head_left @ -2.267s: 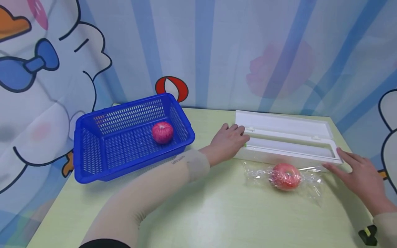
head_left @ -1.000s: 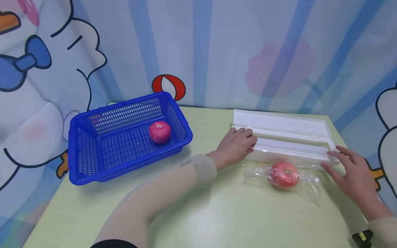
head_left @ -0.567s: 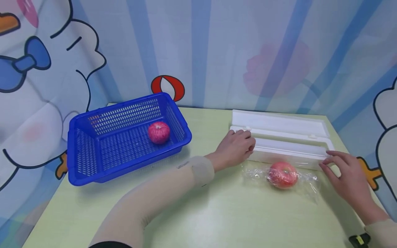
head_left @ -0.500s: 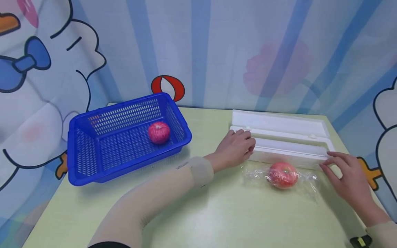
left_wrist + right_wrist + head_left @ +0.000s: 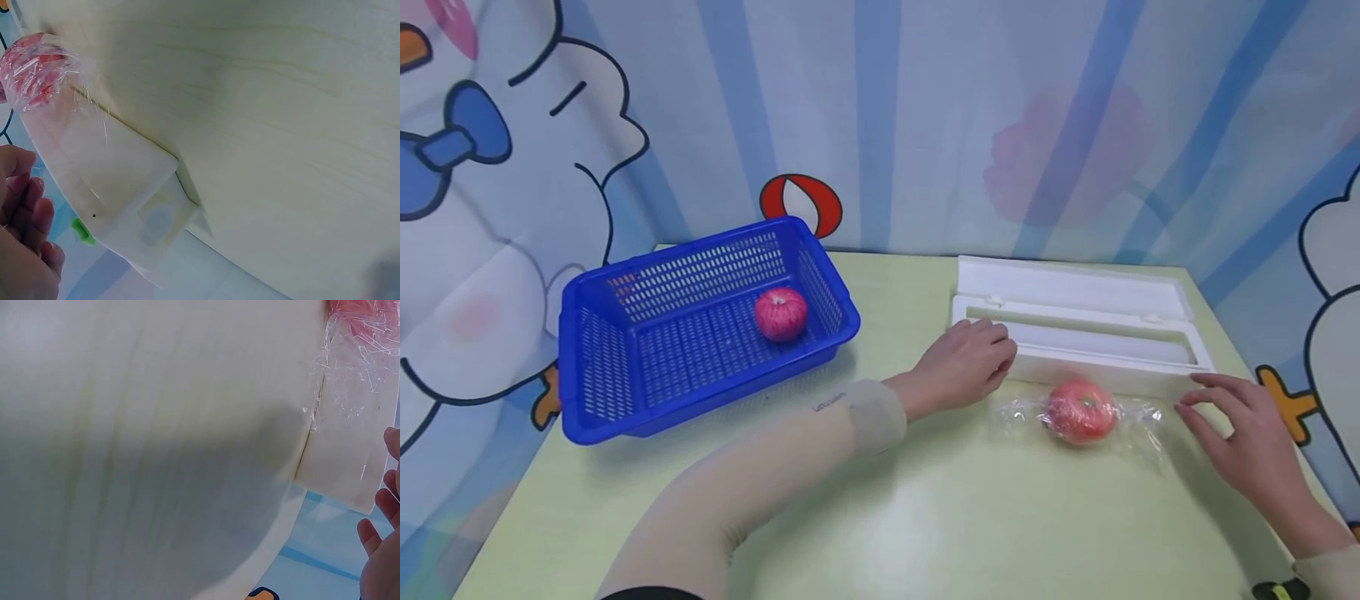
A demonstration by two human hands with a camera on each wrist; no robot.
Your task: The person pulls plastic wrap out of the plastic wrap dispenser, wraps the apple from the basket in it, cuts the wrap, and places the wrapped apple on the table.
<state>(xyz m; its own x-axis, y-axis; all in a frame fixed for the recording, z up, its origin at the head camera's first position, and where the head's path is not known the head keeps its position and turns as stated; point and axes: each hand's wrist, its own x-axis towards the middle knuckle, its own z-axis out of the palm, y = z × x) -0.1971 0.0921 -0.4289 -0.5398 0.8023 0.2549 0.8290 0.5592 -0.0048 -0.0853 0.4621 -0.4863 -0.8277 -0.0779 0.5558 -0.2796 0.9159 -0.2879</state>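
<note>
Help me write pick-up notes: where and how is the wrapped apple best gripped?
Likely the upper sides of the wrapped apple, cupped from above and the person's side: its rounded body rises above the loose film ends left and right, and the white box stands close behind.

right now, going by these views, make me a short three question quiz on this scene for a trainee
1. Open question: which of the person's hands is nearer the blue basket?
2. Fill the gap: the apple in front of the white box is covered by clear ______.
3. True or false: the lid of the white box is shut.

Key
1. The left hand.
2. Plastic film.
3. False: the lid lies open along the back of the box.
</note>
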